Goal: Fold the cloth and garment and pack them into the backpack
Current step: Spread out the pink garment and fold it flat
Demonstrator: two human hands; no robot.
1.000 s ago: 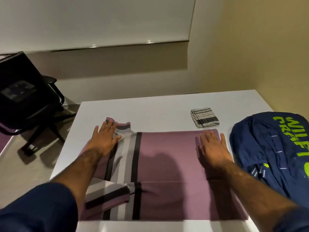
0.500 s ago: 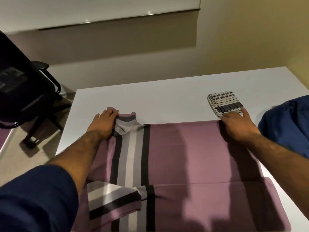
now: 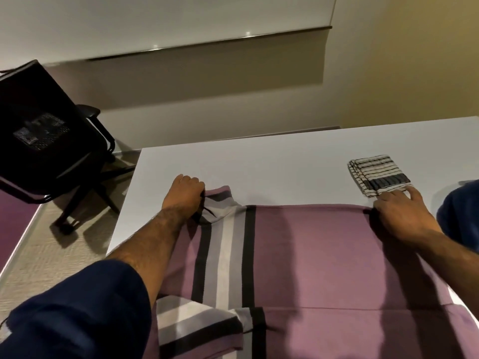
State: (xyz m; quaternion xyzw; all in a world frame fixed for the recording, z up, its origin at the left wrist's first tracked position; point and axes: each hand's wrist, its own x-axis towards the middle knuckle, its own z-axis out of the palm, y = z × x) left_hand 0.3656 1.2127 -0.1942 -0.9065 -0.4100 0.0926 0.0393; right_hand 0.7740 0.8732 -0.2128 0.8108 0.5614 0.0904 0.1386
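Note:
A mauve garment (image 3: 311, 255) with black, grey and white stripes lies spread on the white table (image 3: 259, 164). My left hand (image 3: 185, 196) grips its far left corner, fingers curled into the fabric. At the far right corner my right hand (image 3: 404, 213) pinches the garment's edge, with the index finger stretched toward a folded striped cloth (image 3: 375, 174) lying just beyond. Only a blue sliver of the backpack (image 3: 461, 213) shows at the right border.
A black office chair (image 3: 49, 136) stands on the floor to the left of the table. A wall runs close behind the table's far edge. A folded sleeve of the garment (image 3: 199, 325) lies near the front edge.
Both hands slid from flat on the garment up to its far corners and closed on the fabric. The view shifted left, so the backpack is almost out of frame.

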